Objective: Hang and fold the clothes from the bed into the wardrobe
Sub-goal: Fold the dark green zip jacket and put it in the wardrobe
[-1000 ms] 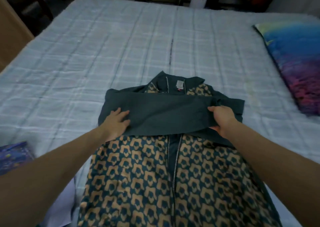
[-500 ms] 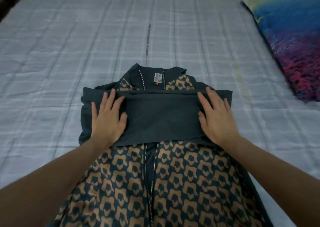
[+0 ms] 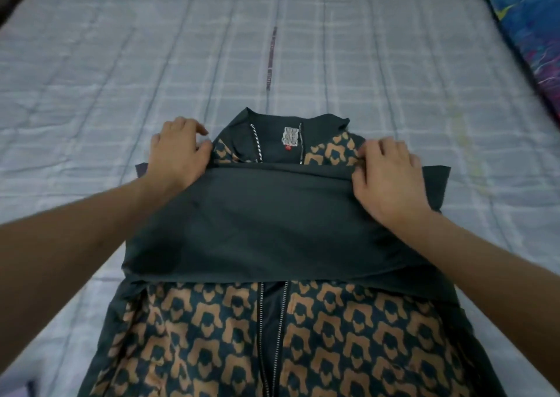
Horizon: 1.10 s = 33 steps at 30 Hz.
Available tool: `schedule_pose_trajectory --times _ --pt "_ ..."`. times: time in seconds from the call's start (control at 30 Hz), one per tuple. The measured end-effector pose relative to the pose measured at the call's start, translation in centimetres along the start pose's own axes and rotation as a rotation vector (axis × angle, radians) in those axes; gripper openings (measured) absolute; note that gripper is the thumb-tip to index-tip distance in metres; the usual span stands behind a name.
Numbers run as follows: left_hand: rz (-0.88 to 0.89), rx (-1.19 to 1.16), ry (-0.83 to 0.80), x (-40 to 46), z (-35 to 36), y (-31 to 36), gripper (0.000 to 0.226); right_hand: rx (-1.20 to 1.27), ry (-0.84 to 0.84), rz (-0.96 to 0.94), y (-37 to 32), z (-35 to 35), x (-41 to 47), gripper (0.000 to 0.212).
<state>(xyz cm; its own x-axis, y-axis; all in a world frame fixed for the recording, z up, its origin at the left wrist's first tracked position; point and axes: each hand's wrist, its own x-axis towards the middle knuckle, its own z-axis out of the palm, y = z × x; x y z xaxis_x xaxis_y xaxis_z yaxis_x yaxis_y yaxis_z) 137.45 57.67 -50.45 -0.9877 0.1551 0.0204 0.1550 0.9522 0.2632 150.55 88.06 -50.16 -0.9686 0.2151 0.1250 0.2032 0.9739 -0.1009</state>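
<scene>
Nearest the viewer, spread flat at the near edge of the bed (image 3: 121, 72): a zip-front jacket (image 3: 303, 345) in dark teal with a tan repeated motif, zip open and running up the middle, hem cut off by the lower border of the view. Laid crosswise over the chest of the jacket, a plain dark folded sleeve band (image 3: 272, 230), ends projecting a little past the body on both sides. Reaching in from the lower corners, two bare forearms converging on the far edge of that band. At the left shoulder of the jacket, left hand (image 3: 177, 157), back upward, fingers curled downward at the fabric edge, thumb beside the patterned shoulder; whether cloth is pinched or merely pressed cannot be told. At the right shoulder, right hand (image 3: 391, 178), knuckles raised, fingers bent and thumb tucked, gripping the far edge of the dark band. Beyond the hands, the upright collar (image 3: 297, 124), open, with a pale neck label (image 3: 290, 136) and a small red tag beneath it between the two zip tracks. Farther out, pale blue checked bedcover with a short dark mark along the centre line. At the far right corner of the bed, part of a blue, purple and yellow pillow (image 3: 527, 30).
</scene>
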Motion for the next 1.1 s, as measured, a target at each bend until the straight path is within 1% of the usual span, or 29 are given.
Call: schedule_pose_trajectory --times 0.03,0.07,0.13,0.17,0.2,0.27,0.33,0.37,0.4,0.47,0.53,0.63,0.67,0.7,0.73,0.77,0.8,0.83,0.87,0.9,0.93,0.97,1.0,1.03,1.07,1.1 --pt "-0.026 -0.060 -0.059 1.3 0.0 0.9 0.037 0.098 0.000 0.037 -0.3 0.0 1.8 0.031" --pt "-0.067 -0.140 -0.139 2.3 0.2 1.6 0.045 0.209 -0.047 0.083 -0.6 0.0 3.7 0.036" --pt "-0.147 -0.329 -0.276 3.9 0.8 2.9 0.055 0.402 -0.243 0.206 -1.2 0.2 6.9 0.044" --pt "-0.168 -0.386 -0.309 4.4 1.1 3.4 0.058 0.455 -0.341 0.271 -1.4 0.3 8.2 0.044" --pt "-0.173 -0.398 -0.314 4.8 1.4 3.8 0.059 0.499 -0.423 0.318 -1.4 0.5 9.4 0.038" --pt "-0.183 -0.390 -0.292 5.5 1.8 4.2 0.048 0.637 -0.520 0.412 -1.3 0.8 10.8 0.023" --pt "-0.231 -0.452 -0.274 5.9 1.8 4.8 0.032 0.772 -0.595 0.514 -1.2 0.3 11.3 0.030" --pt "-0.261 -0.508 -0.256 6.0 1.6 5.2 0.025 0.807 -0.607 0.542 -1.1 0.0 11.4 0.034" --pt "-0.285 -0.566 -0.222 6.0 1.3 5.6 0.018 0.842 -0.583 0.535 -1.0 -0.3 11.5 0.034" --pt "-0.284 -0.633 -0.134 5.8 0.7 6.2 0.011 0.872 -0.432 0.407 -0.9 -1.1 11.3 0.028" --pt "-0.214 -0.656 -0.052 4.8 0.2 6.3 0.015 0.807 -0.249 0.213 -1.1 -1.9 9.8 0.025" --pt "-0.009 -0.629 0.078 1.9 -0.6 5.7 0.012 0.668 -0.027 -0.040 -0.6 -2.6 6.0 0.018" --pt "0.073 -0.620 0.115 0.6 -0.9 5.3 0.013 0.617 0.022 -0.137 -0.3 -2.7 4.5 0.019" --pt "0.157 -0.600 0.136 -0.8 -1.4 5.0 0.013 0.569 0.034 -0.241 -0.1 -2.8 2.9 0.021" --pt "0.243 -0.556 0.133 -2.2 -1.8 4.6 0.013 0.510 0.007 -0.345 0.2 -2.7 1.3 0.022" --pt "0.343 -0.476 0.104 -3.6 -2.1 4.0 0.014 0.420 -0.056 -0.436 0.4 -2.6 -0.2 0.025" --pt "0.457 -0.340 0.034 -4.9 -2.3 3.2 0.018 0.294 -0.144 -0.500 0.6 -2.1 -1.5 0.029" --pt "0.577 -0.154 -0.080 -5.9 -2.2 2.4 0.027 0.159 -0.258 -0.547 0.7 -1.7 -2.8 0.034" --pt "0.671 0.052 -0.248 -6.8 -2.2 1.7 0.041 0.056 -0.378 -0.575 0.8 -1.3 -3.8 0.039" --pt "0.717 0.215 -0.439 -7.5 -2.0 0.8 0.056 0.011 -0.470 -0.571 1.0 -1.0 -4.3 0.041" --pt "0.708 0.280 -0.595 -7.9 -1.8 0.2 0.066 0.035 -0.521 -0.529 0.9 -1.2 -4.5 0.037" --pt "0.658 0.244 -0.699 -8.2 -1.7 -0.1 0.067 0.120 -0.544 -0.467 0.4 -1.6 -4.3 0.031" --pt "0.604 0.150 -0.726 -8.2 -1.8 -0.1 0.062 0.213 -0.531 -0.410 0.1 -1.9 -3.9 0.026" --pt "0.567 0.036 -0.688 -8.0 -1.8 0.1 0.052 0.275 -0.494 -0.370 -0.2 -2.0 -3.3 0.025" --pt "0.539 -0.049 -0.605 -7.6 -1.8 0.4 0.041 0.292 -0.447 -0.348 -0.4 -2.1 -2.5 0.027" --pt "0.506 -0.116 -0.511 -6.9 -1.6 0.7 0.032 0.277 -0.407 -0.338 -0.5 -2.1 -1.7 0.035"
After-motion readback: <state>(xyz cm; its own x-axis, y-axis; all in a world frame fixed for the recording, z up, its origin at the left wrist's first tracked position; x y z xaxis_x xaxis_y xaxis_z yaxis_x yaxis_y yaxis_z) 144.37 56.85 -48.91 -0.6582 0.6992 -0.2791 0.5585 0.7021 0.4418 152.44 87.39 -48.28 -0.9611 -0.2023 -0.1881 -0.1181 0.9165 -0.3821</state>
